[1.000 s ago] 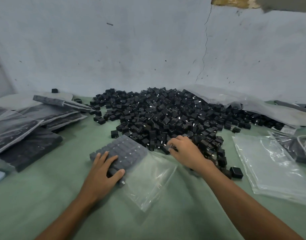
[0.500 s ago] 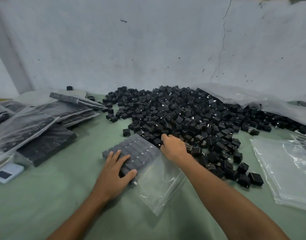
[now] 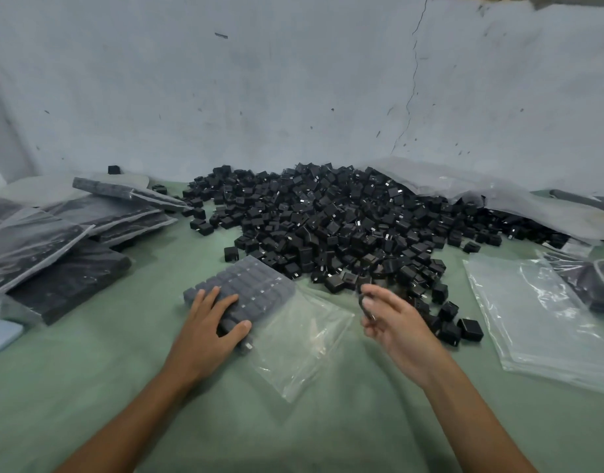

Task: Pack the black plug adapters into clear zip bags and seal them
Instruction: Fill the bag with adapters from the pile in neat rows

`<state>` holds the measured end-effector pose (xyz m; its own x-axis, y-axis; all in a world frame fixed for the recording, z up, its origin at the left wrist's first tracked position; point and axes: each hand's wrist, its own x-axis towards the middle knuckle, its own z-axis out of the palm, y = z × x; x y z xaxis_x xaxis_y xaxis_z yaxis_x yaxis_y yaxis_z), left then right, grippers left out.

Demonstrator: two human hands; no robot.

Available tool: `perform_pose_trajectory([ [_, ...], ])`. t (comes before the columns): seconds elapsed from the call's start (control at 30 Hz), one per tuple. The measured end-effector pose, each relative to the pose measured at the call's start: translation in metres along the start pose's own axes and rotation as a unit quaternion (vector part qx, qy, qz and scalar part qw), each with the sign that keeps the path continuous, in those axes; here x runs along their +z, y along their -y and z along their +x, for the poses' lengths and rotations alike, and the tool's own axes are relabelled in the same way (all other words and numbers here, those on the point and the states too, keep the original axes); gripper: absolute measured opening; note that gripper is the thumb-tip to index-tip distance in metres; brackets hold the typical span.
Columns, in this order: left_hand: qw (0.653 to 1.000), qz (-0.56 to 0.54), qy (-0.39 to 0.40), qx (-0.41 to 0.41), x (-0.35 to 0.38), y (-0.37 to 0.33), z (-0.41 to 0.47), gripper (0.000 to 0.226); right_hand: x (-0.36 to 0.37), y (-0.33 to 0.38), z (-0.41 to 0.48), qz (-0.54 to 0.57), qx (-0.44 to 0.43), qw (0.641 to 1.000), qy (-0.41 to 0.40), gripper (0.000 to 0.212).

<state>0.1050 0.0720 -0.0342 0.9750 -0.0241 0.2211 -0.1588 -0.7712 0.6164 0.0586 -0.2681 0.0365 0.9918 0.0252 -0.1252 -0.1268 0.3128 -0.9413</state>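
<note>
Filling step, prob. Left hand (image 3: 210, 324) flat, fingers spread, pinning the half-full zip bag (image 3: 276, 315) on table (image 3: 89, 387). Right hand (image 3: 392, 322) pinches something small & blurred, likely an adapter from pile (image 3: 328, 227). Next: slide it into the bag's open end.

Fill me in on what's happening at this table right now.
A person is packing black plug adapters into clear zip bags. The left hand presses flat on a partly filled bag where adapters sit in neat rows, its open end still empty. The right hand hovers beside the bag, apparently pinching something small and dark, too blurred to identify. A big loose pile of adapters waits behind, filled bags are stacked at left, and empty bags lie at right.
</note>
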Motion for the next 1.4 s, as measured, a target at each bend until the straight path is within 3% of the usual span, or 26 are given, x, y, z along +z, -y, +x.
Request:
perform_pose_trajectory([
  [0.1, 1.000, 0.000, 0.002, -0.001, 0.001, -0.001, 0.001, 0.065, -0.001, -0.020, -0.031, -0.108, 0.013, 0.994, 0.007, 0.042],
  [0.33, 1.000, 0.005, 0.005, -0.004, 0.002, -0.003, -0.001, 0.059, 0.043, -0.052, -0.044, -0.144, 0.026, 0.987, 0.059, 0.026],
  [0.43, 1.000, 0.009, 0.011, 0.002, 0.000, -0.005, -0.001, 0.059, 0.061, -0.061, -0.032, -0.004, 0.059, 0.998, 0.016, 0.024],
  [0.57, 1.000, 0.009, 0.013, 0.003, -0.002, -0.005, -0.002, 0.060, 0.077, -0.056, -0.013, 0.228, 0.141, 0.963, 0.019, 0.015],
  [0.73, 1.000, 0.022, 0.017, 0.008, -0.003, -0.005, -0.002, 0.061, 0.096, -0.056, 0.005, 0.231, 0.161, 0.960, 0.000, 0.015],
  [0.8, 1.000, 0.020, 0.017, 0.007, -0.003, -0.005, -0.002, 0.060, 0.102, -0.056, 0.011, 0.177, 0.152, 0.972, 0.009, 0.015],
  [0.9, 1.000, 0.021, 0.019, 0.004, -0.003, -0.007, -0.003, 0.060, 0.108, -0.054, 0.013, 0.011, 0.113, 0.991, 0.066, 0.028],
  [0.97, 1.000, 0.022, 0.022, 0.003, -0.003, -0.008, -0.003, 0.060, 0.111, -0.051, 0.011, -0.098, 0.085, 0.986, 0.105, 0.038],
  [1.0, 0.999, 0.023, 0.022, 0.003, -0.004, -0.009, -0.003, 0.060, 0.113, -0.049, 0.010, -0.133, 0.075, 0.981, 0.116, 0.032],
  [1.07, 0.999, 0.026, 0.020, 0.003, -0.004, -0.009, -0.003, 0.060, 0.116, -0.048, 0.009, -0.157, 0.057, 0.977, 0.133, 0.019],
  [1.27, 0.999, 0.027, 0.021, 0.005, -0.005, -0.010, -0.005, 0.059, 0.122, -0.057, 0.012, -0.249, 0.024, 0.961, 0.118, 0.018],
  [1.4, 0.999, 0.028, 0.024, 0.006, -0.006, -0.010, -0.005, 0.059, 0.116, -0.066, 0.017, -0.224, 0.034, 0.968, 0.109, 0.024],
])
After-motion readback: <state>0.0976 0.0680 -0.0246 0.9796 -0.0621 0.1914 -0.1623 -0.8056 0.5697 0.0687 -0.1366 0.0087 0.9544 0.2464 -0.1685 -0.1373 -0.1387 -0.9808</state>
